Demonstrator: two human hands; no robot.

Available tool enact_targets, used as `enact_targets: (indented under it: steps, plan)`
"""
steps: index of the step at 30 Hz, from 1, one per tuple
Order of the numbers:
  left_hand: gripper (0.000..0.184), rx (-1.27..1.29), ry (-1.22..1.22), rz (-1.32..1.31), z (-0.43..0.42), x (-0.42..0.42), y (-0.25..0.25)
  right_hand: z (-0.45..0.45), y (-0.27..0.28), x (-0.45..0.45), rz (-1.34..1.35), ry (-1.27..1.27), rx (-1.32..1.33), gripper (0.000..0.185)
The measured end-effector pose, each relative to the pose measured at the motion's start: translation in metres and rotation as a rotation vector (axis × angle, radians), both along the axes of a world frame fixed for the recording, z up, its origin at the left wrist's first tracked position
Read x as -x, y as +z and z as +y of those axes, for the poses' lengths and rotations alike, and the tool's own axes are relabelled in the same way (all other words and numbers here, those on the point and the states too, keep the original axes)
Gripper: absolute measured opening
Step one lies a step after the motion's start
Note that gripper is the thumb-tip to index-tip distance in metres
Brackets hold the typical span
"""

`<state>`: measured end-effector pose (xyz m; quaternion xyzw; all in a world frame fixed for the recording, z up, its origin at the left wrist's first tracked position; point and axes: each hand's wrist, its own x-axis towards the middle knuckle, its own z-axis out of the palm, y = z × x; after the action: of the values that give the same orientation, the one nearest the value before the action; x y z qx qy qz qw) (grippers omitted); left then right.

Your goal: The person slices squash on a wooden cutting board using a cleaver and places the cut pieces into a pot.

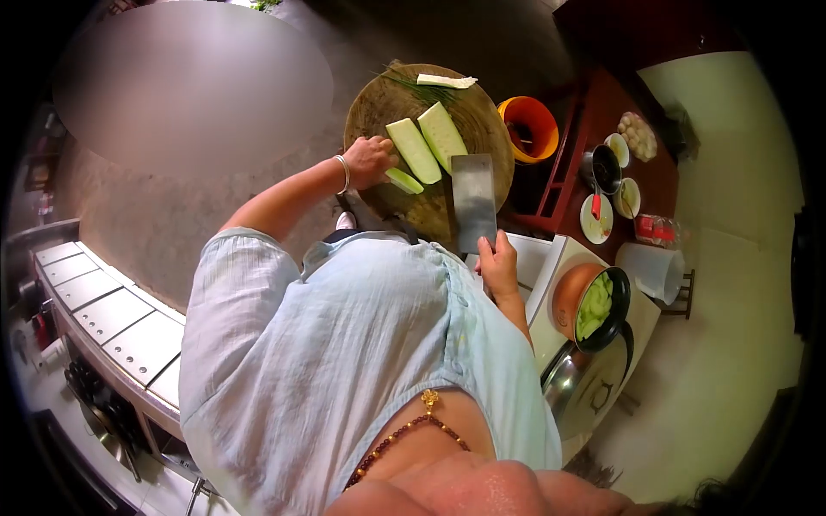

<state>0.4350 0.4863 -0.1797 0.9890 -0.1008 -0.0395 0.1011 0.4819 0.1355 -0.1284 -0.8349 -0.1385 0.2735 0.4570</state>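
Observation:
On a round wooden chopping board (379,103) lie two long pale green vegetable pieces (414,150) side by side, with a smaller green piece (403,181) below them. My left hand (372,162) is at the board's left edge with its fingers curled, beside the smaller piece; what they hold, if anything, is hidden. My right hand (498,265) is closed on a wide cleaver (474,202), whose blade lies over the board's lower right part. A white strip (446,82) and thin green stalks (413,85) are at the board's top.
Right of the board stands an orange bucket (540,114). Farther right, a dark red table (602,107) bears bowls, plates and a small pan (606,169). A pot (578,297) with green pieces is near my right arm. White-topped counter (103,308) at lower left.

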Motion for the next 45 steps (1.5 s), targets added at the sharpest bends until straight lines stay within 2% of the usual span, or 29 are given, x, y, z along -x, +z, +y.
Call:
enact_targets:
  steps: [1, 3, 5, 8, 9, 10, 13, 17, 20, 23, 26, 27, 30, 33, 36, 45]
  plan:
    - [0.035, 0.003, 0.038, 0.065, -0.001, 0.002, 0.0, 0.004, 0.002, -0.004, 0.036, -0.006, -0.01, 0.014]
    - [0.037, 0.294, 0.218, 0.206, 0.0, 0.01, 0.004, 0.01, 0.011, -0.014, 0.11, -0.021, -0.025, 0.013]
    - [0.039, 0.552, 0.399, 0.377, 0.003, 0.012, 0.015, 0.028, 0.051, -0.015, 0.158, -0.078, -0.257, 0.01]
    - [0.036, 1.605, 0.686, 0.459, -0.005, 0.026, 0.034, 0.04, 0.072, -0.017, 0.089, -0.116, -0.501, 0.012]
    - [0.042, 1.717, 0.72, 0.457, -0.007, 0.028, 0.04, 0.047, 0.082, -0.017, 0.106, -0.105, -0.572, 0.011]
    - [0.044, 1.866, 0.674, 0.483, -0.009, 0.03, 0.045, 0.054, 0.088, -0.016, 0.123, -0.096, -0.64, 0.01]
    - [0.054, 2.237, 0.516, 0.542, -0.021, 0.035, 0.052, 0.057, 0.073, -0.025, 0.238, 0.032, -0.366, 0.015]
    - [0.055, 2.548, 0.304, 0.603, -0.033, 0.038, 0.056, 0.071, 0.056, -0.02, 0.032, 0.129, -0.327, 0.016]
    - [0.056, 2.567, 0.448, 0.536, -0.04, 0.04, 0.062, 0.081, 0.06, -0.015, -0.14, 0.234, -0.31, 0.016]
    - [0.056, 2.545, 0.455, 0.526, -0.04, 0.042, 0.06, 0.087, 0.061, -0.013, -0.093, 0.243, -0.328, 0.013]
    - [0.055, 2.583, 0.408, 0.529, -0.039, 0.043, 0.055, 0.09, 0.079, -0.011, 0.122, 0.125, -0.325, 0.018]
    - [0.055, 2.601, 0.372, 0.531, -0.038, 0.044, 0.055, 0.088, 0.076, -0.013, 0.156, 0.111, -0.367, 0.024]
    - [0.054, 2.373, 0.57, 0.525, -0.029, 0.048, 0.061, 0.082, 0.083, -0.017, 0.322, 0.068, -0.493, 0.025]
    - [0.052, 2.313, 0.502, 0.512, -0.024, 0.051, 0.074, 0.074, 0.091, -0.021, 0.313, 0.081, -0.465, 0.025]
    - [0.053, 2.235, 0.323, 0.494, -0.019, 0.051, 0.077, 0.067, 0.092, -0.024, 0.324, 0.104, -0.437, 0.026]
    - [0.055, 2.278, 0.262, 0.561, -0.016, 0.048, 0.072, 0.06, 0.09, -0.018, 0.376, 0.146, -0.477, 0.028]
